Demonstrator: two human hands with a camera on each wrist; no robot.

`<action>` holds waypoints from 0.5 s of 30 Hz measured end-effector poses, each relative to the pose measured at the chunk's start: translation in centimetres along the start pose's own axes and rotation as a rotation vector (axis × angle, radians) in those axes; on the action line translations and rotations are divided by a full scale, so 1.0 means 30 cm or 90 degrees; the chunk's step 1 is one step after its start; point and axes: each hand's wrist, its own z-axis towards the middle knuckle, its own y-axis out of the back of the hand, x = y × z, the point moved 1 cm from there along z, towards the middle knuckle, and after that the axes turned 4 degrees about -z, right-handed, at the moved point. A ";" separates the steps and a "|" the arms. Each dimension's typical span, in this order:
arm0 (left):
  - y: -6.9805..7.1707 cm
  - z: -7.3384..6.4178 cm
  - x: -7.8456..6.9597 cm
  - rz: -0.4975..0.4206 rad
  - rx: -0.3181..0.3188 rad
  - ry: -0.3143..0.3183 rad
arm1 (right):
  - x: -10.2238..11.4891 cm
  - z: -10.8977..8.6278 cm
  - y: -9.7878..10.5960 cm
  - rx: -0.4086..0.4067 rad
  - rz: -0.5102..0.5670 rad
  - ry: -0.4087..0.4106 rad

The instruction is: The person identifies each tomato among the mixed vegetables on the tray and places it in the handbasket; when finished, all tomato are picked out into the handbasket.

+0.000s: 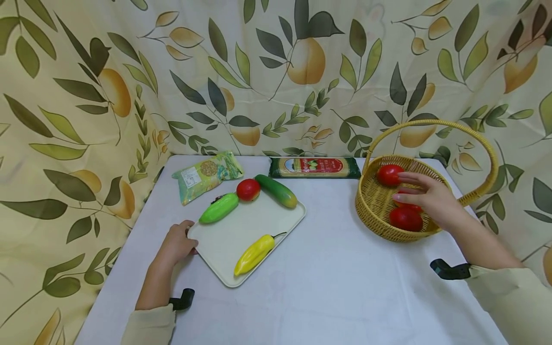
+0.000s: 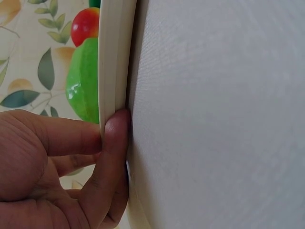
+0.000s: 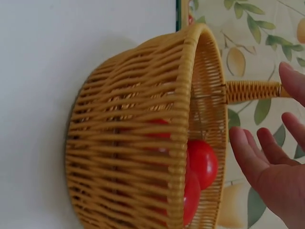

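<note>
At the near left, my left hand (image 1: 177, 243) pinches the corner of a pale rectangular tray (image 1: 271, 223); in the left wrist view the fingers (image 2: 116, 133) grip its rim. A yellow pepper (image 1: 255, 254), a light green gourd-like vegetable (image 1: 219, 208), a red tomato (image 1: 248, 189) and a dark green cucumber (image 1: 277, 190) lie on the tray. My right hand (image 1: 433, 199) hovers over a wicker basket (image 1: 374, 221), fingers spread and holding nothing. Red tomatoes (image 1: 405, 219) rest in the basket, one partly hidden by the fingers.
A green patterned packet (image 1: 208, 175) lies behind the tray at the left. A long dark green package with a red label (image 1: 316, 167) lies along the back edge. The basket's tall handle (image 1: 493, 158) arches up at the right. A leaf-patterned curtain (image 1: 276, 110) hangs behind.
</note>
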 end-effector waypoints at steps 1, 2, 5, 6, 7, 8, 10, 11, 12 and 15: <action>0.000 -0.001 -0.001 0.000 -0.001 -0.002 | 0.005 0.001 -0.004 -0.001 0.003 0.001; 0.000 -0.001 -0.002 -0.001 0.000 -0.003 | 0.011 0.003 -0.008 -0.002 0.006 0.002; -0.001 0.000 0.001 -0.001 -0.001 -0.003 | 0.030 0.011 -0.020 -0.001 0.019 0.003; -0.002 0.000 0.002 -0.001 -0.001 -0.002 | 0.036 0.013 -0.024 0.000 0.021 0.006; -0.002 0.000 0.003 -0.001 -0.001 -0.002 | 0.042 0.015 -0.028 0.002 0.023 0.010; -0.003 0.001 0.004 0.000 -0.002 -0.002 | 0.048 0.016 -0.032 0.004 0.029 0.011; -0.005 0.002 0.007 -0.001 -0.005 0.001 | 0.058 0.020 -0.042 0.006 0.038 0.011; -0.006 0.002 0.007 -0.001 -0.005 0.001 | 0.063 0.022 -0.047 0.008 0.044 0.011; -0.006 0.004 0.008 -0.001 -0.006 0.001 | 0.068 0.025 -0.052 0.008 0.049 0.012; -0.007 0.006 0.007 -0.003 -0.006 -0.002 | 0.083 0.034 -0.067 0.007 0.068 0.013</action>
